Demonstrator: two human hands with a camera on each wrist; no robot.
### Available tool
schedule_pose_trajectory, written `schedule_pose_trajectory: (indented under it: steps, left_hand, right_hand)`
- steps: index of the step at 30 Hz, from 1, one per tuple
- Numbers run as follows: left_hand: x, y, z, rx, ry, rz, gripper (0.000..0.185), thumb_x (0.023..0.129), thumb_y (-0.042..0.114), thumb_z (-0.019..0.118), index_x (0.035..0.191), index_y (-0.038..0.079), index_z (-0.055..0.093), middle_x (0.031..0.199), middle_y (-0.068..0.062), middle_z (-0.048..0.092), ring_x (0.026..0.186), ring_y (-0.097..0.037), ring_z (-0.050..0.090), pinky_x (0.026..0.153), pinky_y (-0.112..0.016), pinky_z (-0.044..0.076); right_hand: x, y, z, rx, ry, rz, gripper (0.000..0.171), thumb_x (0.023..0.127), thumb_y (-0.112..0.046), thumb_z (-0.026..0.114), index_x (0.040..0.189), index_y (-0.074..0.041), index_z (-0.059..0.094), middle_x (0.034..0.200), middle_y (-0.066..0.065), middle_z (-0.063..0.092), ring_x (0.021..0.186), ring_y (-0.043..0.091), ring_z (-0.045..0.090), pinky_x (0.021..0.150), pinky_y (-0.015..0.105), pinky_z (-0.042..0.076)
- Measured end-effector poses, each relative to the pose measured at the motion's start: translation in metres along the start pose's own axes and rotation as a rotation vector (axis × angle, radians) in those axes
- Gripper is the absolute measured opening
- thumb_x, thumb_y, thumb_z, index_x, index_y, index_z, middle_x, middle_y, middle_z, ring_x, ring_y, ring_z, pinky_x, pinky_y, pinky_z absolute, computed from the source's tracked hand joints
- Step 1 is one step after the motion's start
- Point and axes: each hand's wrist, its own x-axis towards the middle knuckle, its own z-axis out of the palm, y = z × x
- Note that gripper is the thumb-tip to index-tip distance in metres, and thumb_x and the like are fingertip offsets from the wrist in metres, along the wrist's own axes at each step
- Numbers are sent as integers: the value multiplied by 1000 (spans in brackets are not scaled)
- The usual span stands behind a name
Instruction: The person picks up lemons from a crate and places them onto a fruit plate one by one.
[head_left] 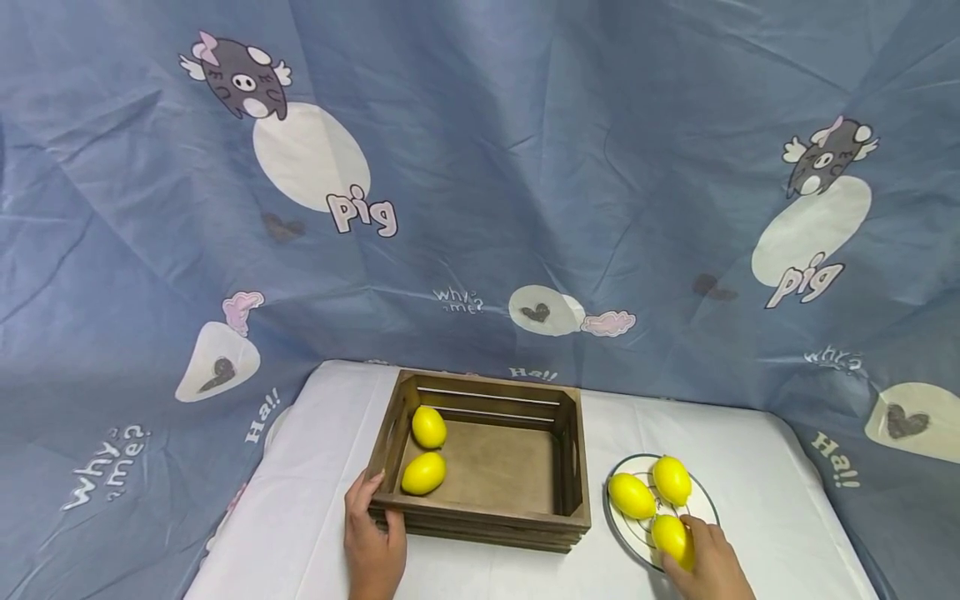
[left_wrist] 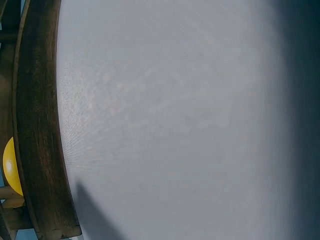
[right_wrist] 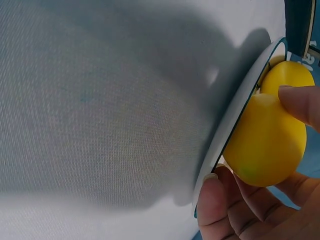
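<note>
My left hand grips the near left corner of a brown slatted wooden crate, fingers over the left side and thumb against the front. Two yellow lemons lie inside along the crate's left side. On the right, a white plate with a dark rim carries three lemons. My right hand holds the nearest lemon between thumb and fingers, low over the plate. Some of its fingertips are right at the plate's rim in the right wrist view. Another lemon shows just behind the held one.
A white cloth covers the table under crate and plate. Blue printed fabric hangs behind the table and along both sides. The plate stands a short way right of the crate.
</note>
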Motion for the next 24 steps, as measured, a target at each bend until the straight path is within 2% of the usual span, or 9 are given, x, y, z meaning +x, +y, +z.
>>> schedule_pose_trajectory:
  steps: [4, 7, 9, 10, 13, 16, 24]
  left_hand:
    - [0, 0, 0, 10, -7, -3, 66, 85, -14, 61, 144, 10, 44, 142, -28, 49, 127, -49, 54, 110, -35, 40]
    - [1, 1, -1, 11, -11, 0, 66, 86, -15, 61, 144, 10, 44, 143, -28, 48, 127, -49, 54, 104, -48, 46]
    - [1, 0, 0, 10, -11, -3, 67, 85, -15, 61, 144, 11, 44, 143, -27, 48, 127, -49, 54, 102, -52, 46]
    - [1, 0, 0, 9, -9, -3, 67, 85, -15, 61, 144, 11, 44, 143, -27, 48, 127, -49, 55, 104, -48, 46]
    - [0, 0, 0, 5, -3, 4, 68, 85, -15, 61, 145, 12, 44, 143, -27, 48, 126, -49, 55, 111, -27, 38]
    - [1, -1, 1, -9, 6, 16, 68, 84, -15, 60, 145, 11, 44, 142, -28, 49, 125, -50, 55, 109, -12, 26]
    - [0, -2, 1, -25, 14, 20, 66, 83, -15, 59, 143, 9, 44, 141, -28, 49, 124, -51, 54, 109, -10, 24]
  right_hand:
    - [1, -1, 0, 1, -6, 15, 82, 83, -39, 85, 132, 17, 50, 110, 29, 57, 97, 38, 61, 93, 60, 51]
    - [2, -1, 0, -6, -9, 18, 84, 83, -42, 85, 132, 17, 50, 109, 27, 58, 96, 37, 60, 93, 59, 51]
    - [1, -1, 0, -16, -5, 11, 86, 82, -44, 85, 133, 16, 50, 109, 27, 58, 96, 37, 60, 92, 59, 52]
    - [1, -1, -1, -20, 1, 3, 86, 82, -44, 85, 133, 16, 50, 109, 27, 58, 97, 38, 60, 92, 59, 52]
    - [-1, 1, -3, -32, 40, -37, 84, 82, -42, 85, 133, 16, 51, 113, 29, 59, 99, 42, 61, 91, 61, 51]
    - [-3, 0, -8, -34, 87, -72, 81, 82, -39, 85, 133, 15, 52, 117, 33, 58, 103, 46, 60, 90, 63, 51]
    - [-5, -13, -32, -64, 112, -75, 71, 85, -33, 83, 131, 13, 53, 121, 37, 54, 106, 51, 58, 91, 65, 50]
